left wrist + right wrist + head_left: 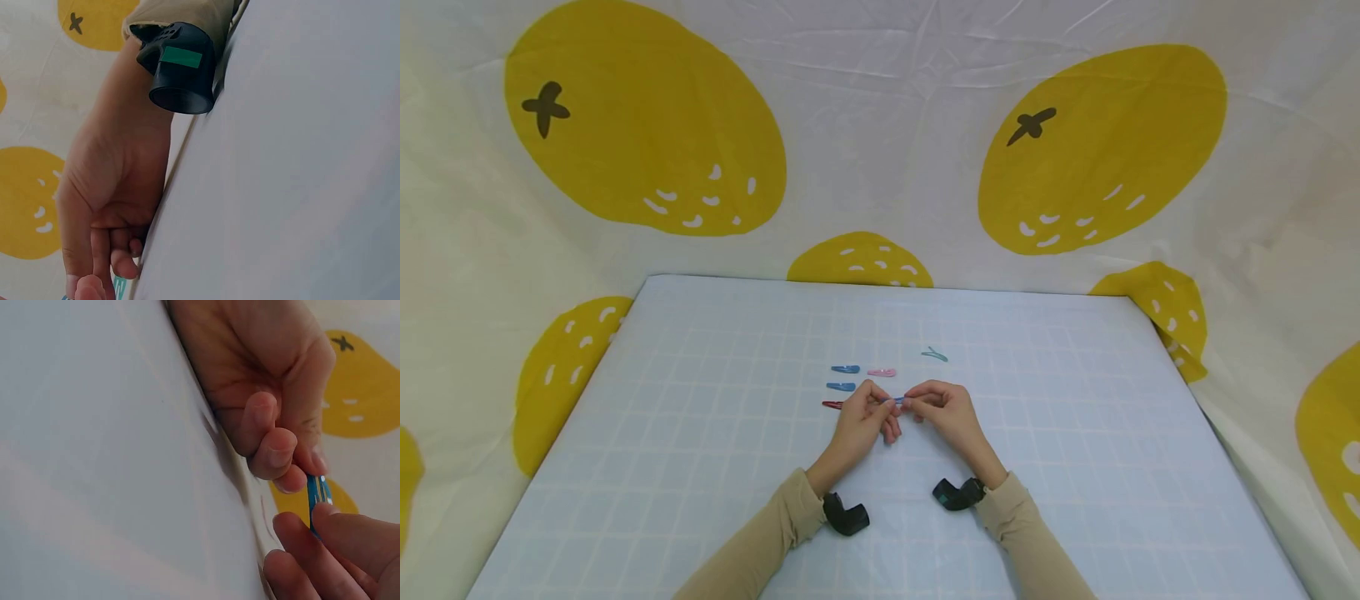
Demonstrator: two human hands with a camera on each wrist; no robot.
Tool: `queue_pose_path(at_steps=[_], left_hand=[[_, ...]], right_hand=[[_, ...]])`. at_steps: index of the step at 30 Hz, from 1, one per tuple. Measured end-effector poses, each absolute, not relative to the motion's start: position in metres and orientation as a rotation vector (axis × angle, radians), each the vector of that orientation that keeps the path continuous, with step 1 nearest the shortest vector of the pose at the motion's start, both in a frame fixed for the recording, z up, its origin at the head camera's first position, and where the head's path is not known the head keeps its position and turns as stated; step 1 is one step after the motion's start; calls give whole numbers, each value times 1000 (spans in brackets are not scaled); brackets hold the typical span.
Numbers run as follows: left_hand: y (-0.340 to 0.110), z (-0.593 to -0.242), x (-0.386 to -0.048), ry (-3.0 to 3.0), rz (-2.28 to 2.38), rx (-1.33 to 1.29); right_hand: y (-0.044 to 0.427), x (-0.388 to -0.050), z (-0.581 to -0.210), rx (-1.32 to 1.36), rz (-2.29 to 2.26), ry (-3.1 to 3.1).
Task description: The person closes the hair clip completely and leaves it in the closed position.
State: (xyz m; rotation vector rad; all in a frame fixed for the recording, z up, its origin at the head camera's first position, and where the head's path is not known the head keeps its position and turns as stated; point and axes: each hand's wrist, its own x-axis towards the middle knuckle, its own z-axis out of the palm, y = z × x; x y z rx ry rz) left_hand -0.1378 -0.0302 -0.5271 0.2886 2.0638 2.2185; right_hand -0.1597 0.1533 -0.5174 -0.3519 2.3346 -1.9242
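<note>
A blue snap hair clip [318,490] is held between both hands, one end in each. My left hand [859,417] pinches one end between thumb and finger. The other end is pinched by my right hand [946,410], whose remaining fingers are curled loosely, as the right wrist view shows. Fingertips cover part of the clip. Just left of my left hand, a red hair clip [832,405] is partly hidden by it. Beyond the hands lie two blue hair clips, the upper blue clip [846,369] and the lower blue clip [841,387], plus a pink hair clip [882,372].
A teal hair clip [935,354] lies farther back, its two arms spread apart. All the clips on the table [1075,433] rest on a pale blue grid cloth. Behind the table's back edge hangs a white curtain [880,150] with yellow fruit prints.
</note>
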Motion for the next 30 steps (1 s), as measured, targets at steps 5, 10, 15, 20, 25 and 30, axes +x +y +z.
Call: queue_pose_path(at_steps=[5,10,15,20,25,30], left_hand=[[-31,-524,-137,2053,2227,286],[-31,-526,-137,2054,2199,258],[-30,-530,-138,2074,2175,259],[-30,-528,-137,2099,2150,251],[-30,-526,-136,2120,2117,252],[-29,-525,-135,2112,2107,260]], right_hand=[[153,-158,-513,-386,-1865,2373],[154,-158,-513,-396,-1829,2357],[154,-159,-517,-444,-1777,2393],[154,-158,-515,-497,-1707,2451],[154,-157,-514,-492,-1657,2461],[151,-153,-504,-489,-1618,2456]])
